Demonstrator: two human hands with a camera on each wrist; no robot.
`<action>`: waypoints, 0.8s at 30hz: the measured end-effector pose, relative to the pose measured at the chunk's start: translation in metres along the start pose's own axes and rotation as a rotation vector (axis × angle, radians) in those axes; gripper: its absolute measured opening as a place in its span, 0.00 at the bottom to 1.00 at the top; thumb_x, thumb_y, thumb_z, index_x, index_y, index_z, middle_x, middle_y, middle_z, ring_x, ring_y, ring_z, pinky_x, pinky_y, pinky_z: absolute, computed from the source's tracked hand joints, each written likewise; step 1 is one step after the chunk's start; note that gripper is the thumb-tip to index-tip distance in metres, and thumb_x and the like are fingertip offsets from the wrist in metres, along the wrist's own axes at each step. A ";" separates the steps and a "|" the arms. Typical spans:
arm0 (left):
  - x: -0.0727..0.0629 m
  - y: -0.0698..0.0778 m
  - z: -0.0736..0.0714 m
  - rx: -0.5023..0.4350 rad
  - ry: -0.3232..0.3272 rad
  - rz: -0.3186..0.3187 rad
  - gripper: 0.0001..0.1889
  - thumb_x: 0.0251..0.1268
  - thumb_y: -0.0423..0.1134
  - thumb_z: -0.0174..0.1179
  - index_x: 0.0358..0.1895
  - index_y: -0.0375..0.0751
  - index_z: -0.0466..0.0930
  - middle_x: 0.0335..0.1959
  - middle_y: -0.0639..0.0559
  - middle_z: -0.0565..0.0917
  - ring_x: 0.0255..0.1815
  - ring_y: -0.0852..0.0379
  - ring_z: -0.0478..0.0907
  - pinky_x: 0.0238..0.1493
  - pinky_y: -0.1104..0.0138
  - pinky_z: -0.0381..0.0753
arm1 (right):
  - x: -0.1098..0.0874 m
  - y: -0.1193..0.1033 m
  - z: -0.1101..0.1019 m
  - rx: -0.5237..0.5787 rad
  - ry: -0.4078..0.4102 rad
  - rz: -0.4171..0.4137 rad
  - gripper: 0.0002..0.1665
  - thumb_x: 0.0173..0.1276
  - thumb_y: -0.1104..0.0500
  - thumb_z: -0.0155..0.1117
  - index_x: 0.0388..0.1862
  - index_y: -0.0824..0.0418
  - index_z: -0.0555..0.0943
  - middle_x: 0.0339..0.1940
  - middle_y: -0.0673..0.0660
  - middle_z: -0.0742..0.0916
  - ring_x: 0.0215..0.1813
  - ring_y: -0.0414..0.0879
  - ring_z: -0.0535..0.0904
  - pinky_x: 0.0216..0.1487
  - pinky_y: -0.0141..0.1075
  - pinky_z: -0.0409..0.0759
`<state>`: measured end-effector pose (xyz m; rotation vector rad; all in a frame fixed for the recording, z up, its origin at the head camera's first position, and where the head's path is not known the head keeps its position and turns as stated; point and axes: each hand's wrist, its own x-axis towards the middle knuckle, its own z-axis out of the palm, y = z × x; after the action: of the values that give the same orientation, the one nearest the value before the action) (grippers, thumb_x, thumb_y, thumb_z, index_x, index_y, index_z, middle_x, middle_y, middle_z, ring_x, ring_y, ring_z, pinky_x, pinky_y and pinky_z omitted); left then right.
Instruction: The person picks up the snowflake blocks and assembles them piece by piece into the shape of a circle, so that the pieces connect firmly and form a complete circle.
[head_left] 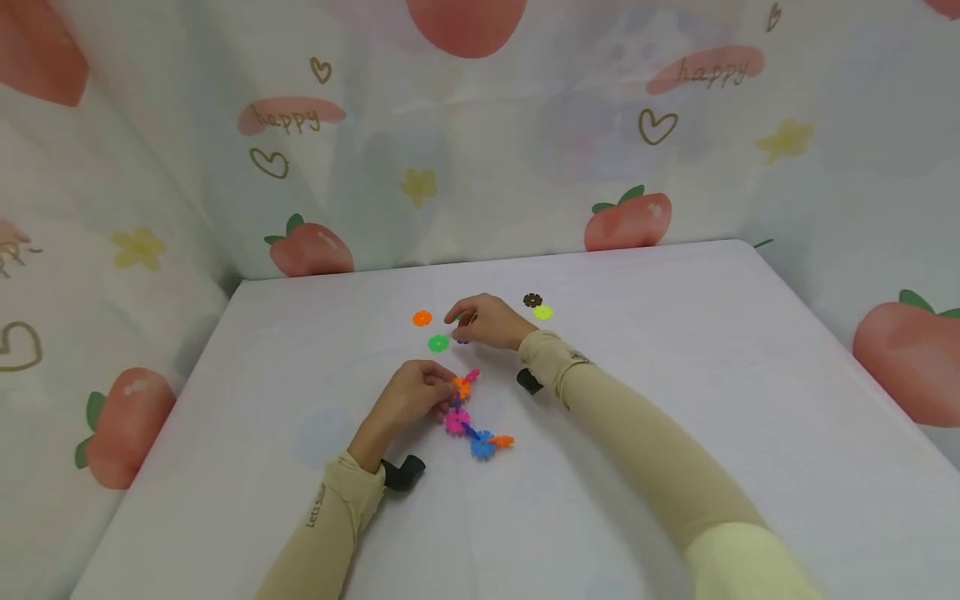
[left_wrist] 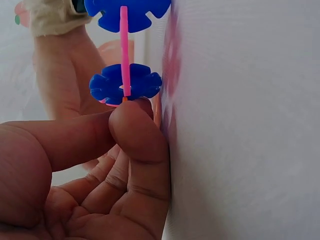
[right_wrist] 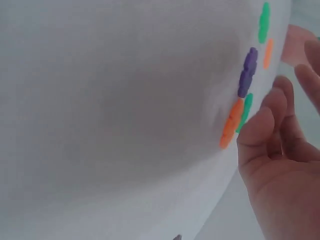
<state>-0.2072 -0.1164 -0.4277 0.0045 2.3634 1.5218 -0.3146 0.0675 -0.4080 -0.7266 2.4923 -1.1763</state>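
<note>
In the head view a chain of interlocked plastic snowflake discs lies on the table, with a pink disc [head_left: 457, 422], a light blue disc [head_left: 483, 447] and an orange disc [head_left: 463, 389] among them. My left hand [head_left: 411, 395] pinches the chain by its orange disc between thumb and finger. Close by in the left wrist view, a dark blue disc [left_wrist: 102, 91] joins a pink one [left_wrist: 125, 50] seen edge-on. Above several loose discs hovers my right hand [head_left: 493, 322], fingers loosely bent and holding nothing. A purple disc [right_wrist: 247, 72] and an orange disc [right_wrist: 231, 123] lie near its fingertips.
Left of the right hand lie a loose orange disc [head_left: 422, 318] and a green disc [head_left: 438, 343]. Beyond its wrist are a brown disc [head_left: 532, 300] and a yellow disc [head_left: 543, 312]. A patterned cloth [head_left: 480, 167] hangs behind the white table [head_left: 675, 333].
</note>
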 end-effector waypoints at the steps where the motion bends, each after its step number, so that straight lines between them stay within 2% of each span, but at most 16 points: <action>1: 0.000 0.000 0.000 -0.003 -0.003 0.012 0.08 0.76 0.29 0.63 0.51 0.28 0.85 0.30 0.47 0.87 0.26 0.56 0.81 0.34 0.67 0.86 | 0.003 0.000 0.001 -0.007 -0.004 0.004 0.17 0.74 0.64 0.69 0.60 0.65 0.87 0.45 0.60 0.86 0.44 0.51 0.81 0.47 0.38 0.80; 3: 0.001 -0.001 0.000 -0.007 -0.009 0.029 0.08 0.76 0.29 0.62 0.50 0.27 0.84 0.29 0.48 0.87 0.26 0.57 0.81 0.34 0.66 0.86 | 0.010 0.000 0.005 -0.040 -0.019 0.006 0.18 0.74 0.64 0.70 0.61 0.63 0.87 0.44 0.59 0.85 0.43 0.50 0.80 0.45 0.37 0.79; 6: 0.001 -0.003 0.000 -0.023 -0.014 0.049 0.08 0.75 0.28 0.62 0.49 0.27 0.84 0.29 0.47 0.86 0.25 0.57 0.81 0.33 0.66 0.86 | 0.019 0.000 0.010 -0.104 -0.046 -0.006 0.18 0.74 0.63 0.71 0.61 0.60 0.88 0.45 0.59 0.85 0.46 0.51 0.79 0.45 0.37 0.78; 9: 0.001 -0.004 -0.001 -0.029 -0.017 0.048 0.08 0.75 0.29 0.62 0.49 0.27 0.83 0.29 0.47 0.86 0.25 0.57 0.81 0.33 0.66 0.86 | 0.027 0.001 0.016 -0.168 -0.062 -0.015 0.18 0.72 0.62 0.70 0.60 0.58 0.90 0.50 0.58 0.86 0.52 0.51 0.77 0.49 0.38 0.78; 12: 0.000 -0.003 0.000 -0.029 -0.016 0.040 0.08 0.75 0.29 0.62 0.50 0.27 0.83 0.29 0.47 0.86 0.25 0.56 0.81 0.33 0.66 0.86 | 0.029 0.001 0.019 -0.192 -0.070 -0.003 0.17 0.70 0.63 0.69 0.56 0.57 0.91 0.52 0.58 0.86 0.53 0.53 0.78 0.51 0.40 0.79; 18: 0.000 -0.003 0.000 -0.034 -0.018 0.040 0.08 0.75 0.29 0.63 0.50 0.27 0.84 0.28 0.47 0.86 0.24 0.56 0.80 0.33 0.65 0.85 | 0.029 0.006 0.022 -0.233 -0.067 0.001 0.14 0.69 0.66 0.71 0.52 0.58 0.91 0.45 0.58 0.85 0.49 0.51 0.78 0.49 0.38 0.78; 24: -0.001 -0.004 0.000 -0.024 -0.013 0.036 0.09 0.75 0.29 0.62 0.51 0.27 0.83 0.31 0.46 0.87 0.27 0.55 0.82 0.36 0.64 0.87 | 0.024 0.004 0.020 -0.210 -0.030 -0.015 0.12 0.66 0.70 0.72 0.46 0.64 0.81 0.40 0.58 0.84 0.46 0.52 0.78 0.50 0.39 0.78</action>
<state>-0.2058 -0.1186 -0.4311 0.0507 2.3470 1.5617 -0.3270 0.0440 -0.4246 -0.8112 2.6151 -0.9092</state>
